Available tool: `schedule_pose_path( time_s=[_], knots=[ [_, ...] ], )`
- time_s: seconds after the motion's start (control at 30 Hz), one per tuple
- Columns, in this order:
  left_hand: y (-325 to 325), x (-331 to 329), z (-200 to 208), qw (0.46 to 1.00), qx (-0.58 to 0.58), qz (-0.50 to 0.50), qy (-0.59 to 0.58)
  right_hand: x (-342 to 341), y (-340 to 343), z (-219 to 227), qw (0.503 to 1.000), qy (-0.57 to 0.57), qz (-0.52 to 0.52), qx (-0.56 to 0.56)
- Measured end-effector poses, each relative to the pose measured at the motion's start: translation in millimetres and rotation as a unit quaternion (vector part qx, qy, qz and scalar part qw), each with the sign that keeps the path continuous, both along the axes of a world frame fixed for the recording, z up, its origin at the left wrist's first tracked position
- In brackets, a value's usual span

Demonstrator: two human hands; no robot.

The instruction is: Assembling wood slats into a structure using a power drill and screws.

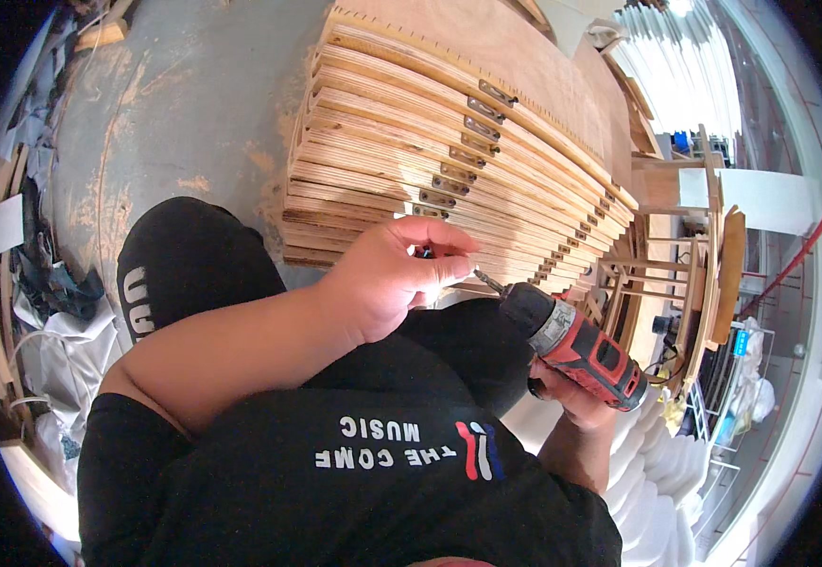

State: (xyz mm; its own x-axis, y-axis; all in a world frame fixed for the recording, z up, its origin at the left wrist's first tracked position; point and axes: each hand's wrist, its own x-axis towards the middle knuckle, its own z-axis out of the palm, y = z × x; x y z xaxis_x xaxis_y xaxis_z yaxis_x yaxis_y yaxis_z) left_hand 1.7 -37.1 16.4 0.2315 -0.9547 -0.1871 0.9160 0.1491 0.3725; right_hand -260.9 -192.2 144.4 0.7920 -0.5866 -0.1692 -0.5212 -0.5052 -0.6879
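Observation:
My right hand (pixel 576 402) is wrapped round the grip of a red and black cordless drill (pixel 590 352), held in front of my right knee. Its bit (pixel 489 282) points up and left. My left hand (pixel 387 274) is closed in a pinch at the bit's tip. Small dark pieces show inside its curled fingers, too small to name. Just beyond the left hand stands a stack of plywood panels (pixel 373 132), edges toward me. Slotted metal brackets (pixel 455 174) sit along those edges in a slanting row, and a second row (pixel 576 236) runs farther right.
Wooden frames (pixel 657 274) stand right of the stack. White bundled material (pixel 642 463) lies at my lower right, near a white wire rack (pixel 727 454). Timber strips (pixel 4 246) and a white plastic sheet (pixel 70 359) are at the left, on a grey, scuffed floor (pixel 193 104).

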Motion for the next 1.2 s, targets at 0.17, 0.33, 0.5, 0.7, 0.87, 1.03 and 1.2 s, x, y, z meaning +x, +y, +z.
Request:
schedule_pose_path(
  time_s=[0.17,0.33,0.5,0.7,0.87,1.03,1.2],
  knots=[
    [-1.9,-0.7,-0.3,0.999,0.020,-0.041,-0.028,3.0,-3.0,3.8,0.996,0.051,-0.029,0.069],
    [-1.1,3.0,7.6,0.992,0.047,-0.051,-0.106,5.1,-4.3,2.8,0.997,0.041,-0.011,0.064],
    [-0.6,2.3,4.8,0.978,0.071,-0.043,-0.192,18.3,0.6,5.9,0.996,0.080,-0.017,0.035],
    [0.1,5.0,3.1,0.992,0.010,-0.053,-0.117,11.6,-12.1,-2.9,0.993,-0.044,0.073,0.076],
    [-2.9,1.7,7.6,0.982,0.022,-0.042,-0.185,37.7,-6.7,7.6,0.988,-0.090,0.007,0.129],
    [-7.5,-1.2,-3.1,0.866,0.124,0.026,-0.484,73.9,-14.5,49.1,0.985,-0.047,-0.017,0.166],
    [-3.4,-0.7,12.5,0.738,0.150,0.088,-0.651,114.1,-10.8,69.5,0.988,0.004,-0.066,0.138]
  ],
)
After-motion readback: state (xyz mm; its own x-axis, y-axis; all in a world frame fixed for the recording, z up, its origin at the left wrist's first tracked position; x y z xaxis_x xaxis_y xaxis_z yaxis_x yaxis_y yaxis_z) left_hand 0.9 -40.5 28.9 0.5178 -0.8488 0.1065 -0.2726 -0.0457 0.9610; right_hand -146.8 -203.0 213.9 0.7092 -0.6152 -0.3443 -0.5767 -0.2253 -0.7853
